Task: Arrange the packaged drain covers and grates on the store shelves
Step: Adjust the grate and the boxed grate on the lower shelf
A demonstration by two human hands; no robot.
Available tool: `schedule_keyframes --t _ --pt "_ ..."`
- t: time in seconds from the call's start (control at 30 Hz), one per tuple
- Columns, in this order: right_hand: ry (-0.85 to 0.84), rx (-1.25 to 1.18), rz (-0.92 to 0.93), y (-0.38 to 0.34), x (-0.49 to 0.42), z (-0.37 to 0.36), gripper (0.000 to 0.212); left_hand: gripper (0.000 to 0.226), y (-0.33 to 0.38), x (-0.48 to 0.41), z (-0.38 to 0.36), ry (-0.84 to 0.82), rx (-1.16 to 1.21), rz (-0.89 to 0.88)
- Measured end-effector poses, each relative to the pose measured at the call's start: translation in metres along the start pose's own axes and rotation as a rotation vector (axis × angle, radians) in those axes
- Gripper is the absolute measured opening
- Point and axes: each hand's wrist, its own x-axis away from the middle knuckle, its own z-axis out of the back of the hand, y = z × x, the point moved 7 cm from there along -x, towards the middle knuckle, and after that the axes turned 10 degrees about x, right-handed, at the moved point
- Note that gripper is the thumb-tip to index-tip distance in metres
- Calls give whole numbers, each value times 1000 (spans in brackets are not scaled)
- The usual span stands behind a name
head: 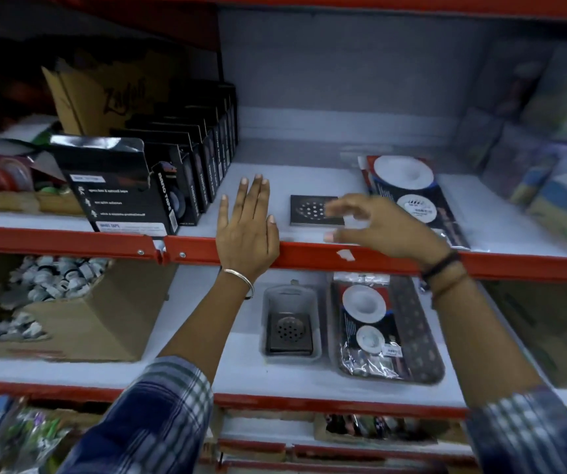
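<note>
head view, red-edged white shelves point(309, 258), square grate point(314, 210), open hands

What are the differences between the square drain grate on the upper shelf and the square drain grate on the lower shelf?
The upper square grate lies bare and flat on the shelf, while the lower square grate sits inside a clear plastic package. The upper one lies partly behind the fingers of the right hand, which is blurred; the lower one has no hand near it. Both are dark, square, and have a round field of small holes.
</note>
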Motion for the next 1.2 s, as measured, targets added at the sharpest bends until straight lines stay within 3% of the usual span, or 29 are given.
schedule_keyframes --t 0.07,0.17,0.27,0.43,0.57,0.67,0.77,0.83,1.07,1.2 --pt "-36 128 -58 19 -38 1 77 60 -1 0 0 -1 1 -4" --pt "-257 203 -174 53 -84 -16 98 62 -3 -1 0 12 -6 -8" --pt "-404 242 -193 71 -104 -32 98 63 -3 -1 -2 26 -5 -16" --pt "-285 313 -117 62 -103 -25 88 63 -4 -1 -2 30 5 -21" --pt "-108 124 -43 35 -58 0 92 61 -3 0 -1 16 14 -20" --pt "-175 21 84 0 -6 -4 91 60 -1 -1 0 -7 26 -27" --pt "-405 -34 209 -14 30 -57 92 61 -1 1 -1 6 20 -18" --pt "-507 -11 178 0 33 -102 94 60 -2 2 -2 36 12 -22" --pt "-472 306 -115 91 -29 -222 94 61 -6 2 -6 99 -1 -39" --pt "-489 436 -156 118 -58 -271 90 62 -5 2 -5 136 -14 -66"
